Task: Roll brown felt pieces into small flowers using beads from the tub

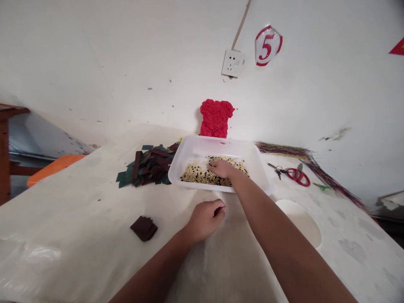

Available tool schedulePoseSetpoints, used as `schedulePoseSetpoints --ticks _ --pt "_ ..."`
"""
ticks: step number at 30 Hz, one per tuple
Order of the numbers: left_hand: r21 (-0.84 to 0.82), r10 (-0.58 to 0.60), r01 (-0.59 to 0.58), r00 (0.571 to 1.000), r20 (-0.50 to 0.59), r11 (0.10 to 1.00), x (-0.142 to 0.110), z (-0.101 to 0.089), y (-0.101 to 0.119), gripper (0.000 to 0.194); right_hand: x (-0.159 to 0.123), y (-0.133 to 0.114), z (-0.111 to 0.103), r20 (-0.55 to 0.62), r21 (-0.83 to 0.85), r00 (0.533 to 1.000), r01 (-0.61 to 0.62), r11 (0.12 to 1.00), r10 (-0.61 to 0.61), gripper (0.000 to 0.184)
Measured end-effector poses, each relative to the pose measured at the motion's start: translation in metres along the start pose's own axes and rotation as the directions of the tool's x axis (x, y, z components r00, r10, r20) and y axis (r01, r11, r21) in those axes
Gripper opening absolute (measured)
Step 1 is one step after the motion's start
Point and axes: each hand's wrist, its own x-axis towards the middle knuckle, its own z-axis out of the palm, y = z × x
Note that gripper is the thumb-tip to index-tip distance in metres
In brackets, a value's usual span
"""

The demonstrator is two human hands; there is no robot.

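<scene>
My right hand (222,168) reaches into a white plastic tray (267,185). Its fingers are drawn together and touch the gold and black beads (198,174) spread over the tray's bottom; whether a bead is between the fingertips is too small to tell. In front of the tray, my left hand (206,219) is curled closed just above or on the table, and what it may hold is hidden. A small stack of dark brown square pieces (144,228) lies to its left.
Behind the tray stands a red rose-covered figure (216,118). Dark green and brown strips (151,165) are heaped at left. On the right are red-handled scissors (297,176), keys (278,170), a green tool (322,186), a bundle of thin coloured strands (284,150) and a white rounded lid-like piece (299,222).
</scene>
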Motion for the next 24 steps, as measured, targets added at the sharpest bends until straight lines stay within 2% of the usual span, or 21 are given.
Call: schedulePoseSetpoints --ticks 14,24 --pt "0.056 -0.006 0.001 0.997 0.073 0.998 -0.0005 -0.0020 0.0029 0.020 -0.0031 -0.0030 -0.0003 -0.054 0.069 0.998 -0.010 0.998 0.013 0.039" --pt "0.064 0.004 -0.009 0.997 0.076 0.998 -0.0025 -0.0019 0.0036 0.021 -0.0045 -0.0040 -0.0008 -0.063 0.059 0.997 -0.032 0.998 0.036 0.044"
